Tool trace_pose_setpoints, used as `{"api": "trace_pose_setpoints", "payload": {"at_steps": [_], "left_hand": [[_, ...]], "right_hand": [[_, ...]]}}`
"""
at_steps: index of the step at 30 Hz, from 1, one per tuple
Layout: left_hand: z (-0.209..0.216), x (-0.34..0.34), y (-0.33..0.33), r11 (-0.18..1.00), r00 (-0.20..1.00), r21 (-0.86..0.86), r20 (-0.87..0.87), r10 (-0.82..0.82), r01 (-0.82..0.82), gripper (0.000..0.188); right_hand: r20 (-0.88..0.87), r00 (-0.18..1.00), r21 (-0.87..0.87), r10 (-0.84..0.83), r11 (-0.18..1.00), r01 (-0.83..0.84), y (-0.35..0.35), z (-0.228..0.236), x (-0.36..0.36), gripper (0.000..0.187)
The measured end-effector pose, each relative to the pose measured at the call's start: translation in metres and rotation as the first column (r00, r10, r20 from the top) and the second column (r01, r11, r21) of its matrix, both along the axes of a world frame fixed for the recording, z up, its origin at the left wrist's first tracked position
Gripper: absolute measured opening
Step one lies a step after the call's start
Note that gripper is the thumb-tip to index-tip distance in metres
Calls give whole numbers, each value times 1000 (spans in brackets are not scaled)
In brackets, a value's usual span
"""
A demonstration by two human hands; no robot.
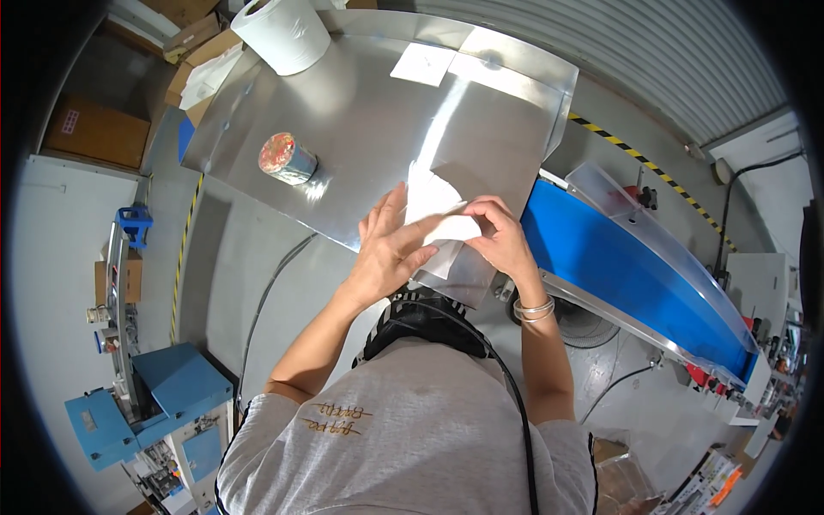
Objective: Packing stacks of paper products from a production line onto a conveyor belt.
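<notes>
A white paper towel [433,195], partly folded over, is in my two hands above the near edge of a shiny metal table [360,112]. My left hand [388,245] is on its left side, with index finger and thumb around the fold and the other fingers reaching up beside it. My right hand [502,239] pinches the folded-over right end between thumb and fingers. Farther left on the table stands a cylindrical can [290,159] with a red-stained top. Part of the paper is hidden beneath my fingers.
At the table's far left stands a large white paper roll [281,34]. A white sheet [422,64] lies near the back edge. To the right runs a blue conveyor belt [627,266] with a clear side guard [652,219]. A black cable [266,296] trails on the floor at left.
</notes>
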State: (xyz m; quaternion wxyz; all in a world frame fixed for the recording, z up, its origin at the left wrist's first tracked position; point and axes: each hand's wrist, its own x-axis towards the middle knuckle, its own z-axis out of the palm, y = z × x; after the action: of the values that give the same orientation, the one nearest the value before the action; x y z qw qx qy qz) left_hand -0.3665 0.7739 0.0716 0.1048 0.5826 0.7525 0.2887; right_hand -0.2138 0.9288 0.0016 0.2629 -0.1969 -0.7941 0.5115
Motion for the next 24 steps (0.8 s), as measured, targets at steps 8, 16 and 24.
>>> {"api": "trace_pose_setpoints", "payload": {"at_steps": [8, 16, 24], "left_hand": [[-14, -4, -2, 989, 991, 70, -28, 130, -128, 45], [-24, -9, 2, 980, 994, 181, -66, 91, -78, 39], [-31, -7, -2, 975, 994, 211, -60, 90, -76, 34]], "right_hand": [[307, 796, -57, -522, 825, 563, 26, -9, 85, 32], [253, -14, 828, -967, 209, 521, 53, -18, 157, 59], [118, 932, 380, -341, 883, 275, 6, 29, 24, 58]]}}
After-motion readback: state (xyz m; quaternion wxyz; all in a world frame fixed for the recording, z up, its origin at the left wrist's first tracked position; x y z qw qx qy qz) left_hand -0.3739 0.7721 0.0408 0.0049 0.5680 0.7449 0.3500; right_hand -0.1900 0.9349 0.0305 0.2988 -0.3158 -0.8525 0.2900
